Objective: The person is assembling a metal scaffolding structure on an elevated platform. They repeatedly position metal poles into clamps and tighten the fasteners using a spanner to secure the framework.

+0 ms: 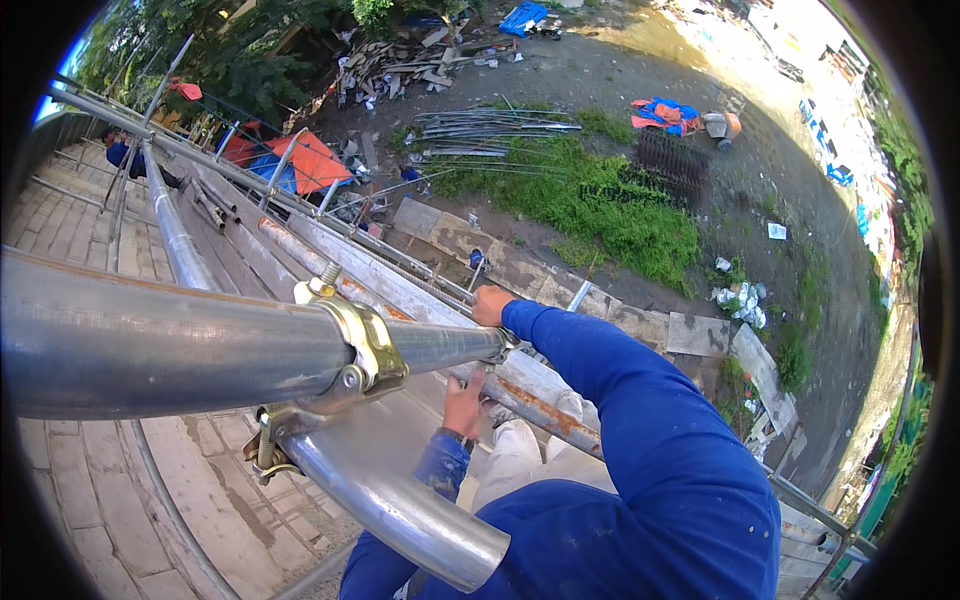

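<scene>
A thick grey scaffold pipe (pixel 180 345) crosses from the left edge toward my hands. Near its far end sits a scaffold clamp (pixel 507 345). My right hand (pixel 490 305) is closed in a fist just above that clamp; what it grips is hidden, though a thin metal rod shows beyond the knuckles. Below the same joint, my left hand (pixel 463 408) has its thumb pointing up against the clamp's underside and its other fingers curled, partly out of sight. Closer to me, a brass-coloured double clamp (pixel 365 345) joins the pipe to a short, shiny open-ended pipe (pixel 410 510).
A rusty pipe (pixel 550 415) runs beside my legs. Planks (pixel 255 250) and rails stretch to the far left, where another person (pixel 125 155) in blue crouches. A block wall (pixel 110 490) stands left. Far below are orange tarps (pixel 315 160), stacked pipes (pixel 490 130) and grass.
</scene>
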`<act>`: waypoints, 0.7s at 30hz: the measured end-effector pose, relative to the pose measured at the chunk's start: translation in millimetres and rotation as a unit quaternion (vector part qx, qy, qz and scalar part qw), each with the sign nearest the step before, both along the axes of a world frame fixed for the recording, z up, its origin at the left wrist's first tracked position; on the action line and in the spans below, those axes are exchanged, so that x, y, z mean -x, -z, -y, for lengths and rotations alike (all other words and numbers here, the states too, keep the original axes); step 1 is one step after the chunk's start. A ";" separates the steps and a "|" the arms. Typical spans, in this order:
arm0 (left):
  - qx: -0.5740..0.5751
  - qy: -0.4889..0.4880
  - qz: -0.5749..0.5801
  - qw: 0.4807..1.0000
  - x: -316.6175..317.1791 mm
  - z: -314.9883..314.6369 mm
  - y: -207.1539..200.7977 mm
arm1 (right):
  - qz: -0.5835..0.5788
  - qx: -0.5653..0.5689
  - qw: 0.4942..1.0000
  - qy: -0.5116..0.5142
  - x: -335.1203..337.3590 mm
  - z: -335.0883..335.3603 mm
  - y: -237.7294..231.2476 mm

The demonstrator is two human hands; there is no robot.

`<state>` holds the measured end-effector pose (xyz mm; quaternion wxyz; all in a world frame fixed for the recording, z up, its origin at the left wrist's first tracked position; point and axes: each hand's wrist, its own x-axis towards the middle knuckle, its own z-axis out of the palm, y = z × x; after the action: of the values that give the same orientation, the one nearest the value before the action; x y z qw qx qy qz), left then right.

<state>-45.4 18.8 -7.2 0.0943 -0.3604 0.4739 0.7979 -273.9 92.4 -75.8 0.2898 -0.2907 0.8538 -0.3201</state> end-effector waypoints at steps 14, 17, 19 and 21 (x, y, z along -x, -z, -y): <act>-0.014 -0.009 -0.002 1.000 -1.9 0.0 1.0 | -0.037 0.071 0.993 0.087 -13.3 -4.6 -17.9; -0.001 0.002 0.001 1.000 -2.2 0.9 -4.7 | 0.065 -0.012 0.998 -0.003 0.8 -14.4 -22.7; -0.006 -0.006 0.010 1.000 -3.2 -0.7 -3.5 | 0.081 0.011 0.995 -0.056 4.6 -18.5 -13.2; -0.007 -0.003 0.011 1.000 -0.8 -0.1 -1.7 | 0.111 0.024 0.993 0.016 5.2 -11.8 -4.6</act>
<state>-44.5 18.9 -5.5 0.0993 -0.3698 0.4659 0.7977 -279.1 104.2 -71.2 0.3704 -0.2465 0.8131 -0.3754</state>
